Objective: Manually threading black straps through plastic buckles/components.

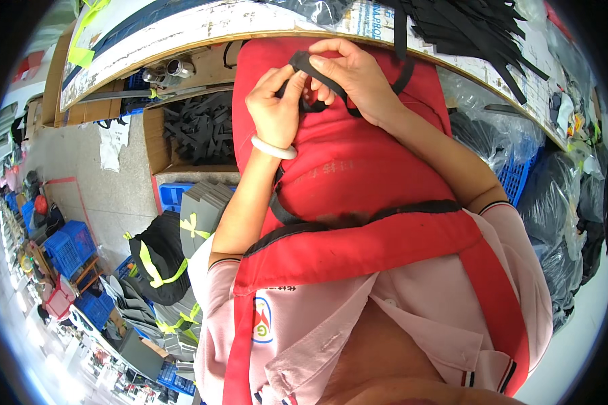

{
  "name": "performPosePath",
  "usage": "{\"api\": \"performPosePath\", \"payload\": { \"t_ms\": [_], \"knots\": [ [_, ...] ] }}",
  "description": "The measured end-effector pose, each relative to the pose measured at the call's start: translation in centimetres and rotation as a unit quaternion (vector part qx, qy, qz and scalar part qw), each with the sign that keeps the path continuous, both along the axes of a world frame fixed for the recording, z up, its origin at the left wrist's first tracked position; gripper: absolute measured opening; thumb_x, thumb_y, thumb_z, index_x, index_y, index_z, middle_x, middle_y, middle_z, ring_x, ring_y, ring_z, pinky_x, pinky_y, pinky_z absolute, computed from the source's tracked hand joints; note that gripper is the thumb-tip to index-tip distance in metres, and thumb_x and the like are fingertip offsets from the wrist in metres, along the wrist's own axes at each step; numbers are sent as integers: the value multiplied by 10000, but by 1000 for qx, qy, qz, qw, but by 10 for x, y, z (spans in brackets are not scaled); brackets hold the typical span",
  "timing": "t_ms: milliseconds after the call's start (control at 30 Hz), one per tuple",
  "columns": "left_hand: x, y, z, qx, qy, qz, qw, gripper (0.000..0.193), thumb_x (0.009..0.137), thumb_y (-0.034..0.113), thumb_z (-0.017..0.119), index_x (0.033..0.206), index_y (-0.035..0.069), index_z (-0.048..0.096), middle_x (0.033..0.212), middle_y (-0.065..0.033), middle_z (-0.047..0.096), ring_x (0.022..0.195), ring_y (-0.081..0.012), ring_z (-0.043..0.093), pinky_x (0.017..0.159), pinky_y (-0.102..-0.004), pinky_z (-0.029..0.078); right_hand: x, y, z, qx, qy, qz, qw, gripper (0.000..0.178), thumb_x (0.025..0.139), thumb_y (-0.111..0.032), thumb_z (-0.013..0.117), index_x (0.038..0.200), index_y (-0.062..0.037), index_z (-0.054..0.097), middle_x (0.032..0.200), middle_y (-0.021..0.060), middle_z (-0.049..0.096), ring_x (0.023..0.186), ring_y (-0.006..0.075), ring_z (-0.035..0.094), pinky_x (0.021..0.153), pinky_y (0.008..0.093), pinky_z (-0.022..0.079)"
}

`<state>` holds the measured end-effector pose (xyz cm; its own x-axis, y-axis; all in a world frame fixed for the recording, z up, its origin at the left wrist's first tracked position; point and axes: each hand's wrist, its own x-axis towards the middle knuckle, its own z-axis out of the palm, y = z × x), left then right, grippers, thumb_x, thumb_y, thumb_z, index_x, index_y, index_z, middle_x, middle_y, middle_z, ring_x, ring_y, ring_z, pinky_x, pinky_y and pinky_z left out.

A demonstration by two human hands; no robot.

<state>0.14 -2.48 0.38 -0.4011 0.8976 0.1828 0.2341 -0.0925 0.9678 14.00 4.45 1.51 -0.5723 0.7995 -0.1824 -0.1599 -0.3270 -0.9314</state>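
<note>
A black fabric strap (pixel 315 72) is held between my two hands above my lap, near the table's front edge. My left hand (pixel 275 111), with a white bangle on its wrist, is closed in a pinch on the strap. My right hand (pixel 359 79) grips the same strap between thumb and fingers, just to the right. Part of the strap hangs below the hands over my red apron (pixel 365 169). Its ends are partly hidden by my fingers.
On the worn table (pixel 250 21) lies a heap of black strips (pixel 467 37), some hanging over its edge. A cardboard box (pixel 157 138) of dark strips stands left of my lap. Clear plastic bags (pixel 554 202) and a blue crate (pixel 515 177) are at right.
</note>
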Motion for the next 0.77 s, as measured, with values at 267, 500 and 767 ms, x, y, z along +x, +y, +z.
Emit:
{"api": "performPosePath", "payload": {
  "t_ms": [267, 500, 767],
  "knots": [
    [-4, 0, -7, -58, -426, -86, 899, 210, 933, 85, 576, 1071, -64, 630, 851, -104, 659, 741, -188, 642, 709, -295, 526, 9, 15, 9, -23, -18, 104, 994, 278, 946, -232, 578, 1071, 13, 623, 821, 62, 658, 721, 105, 621, 671, 237, 515],
    [-8, 2, -5, -107, -478, -64, 869, 209, 927, 69, 576, 1054, -86, 633, 786, -122, 663, 642, -182, 628, 655, -294, 544, 9, -11, 36, 376, -83, -25, 923, 170, 862, -137, 674, 902, 27, 652, 868, 48, 607, 749, 92, 591, 678, 229, 467],
    [-3, -3, -9, -36, -322, -46, 945, 191, 879, 63, 660, 1018, -67, 673, 785, -105, 673, 656, -132, 629, 632, -245, 537, 22, 9, 33, 47, -269, 151, 950, 240, 877, -251, 661, 755, -46, 635, 607, -28, 518, 583, 27, 441, 527, 199, 345]
  ]
}}
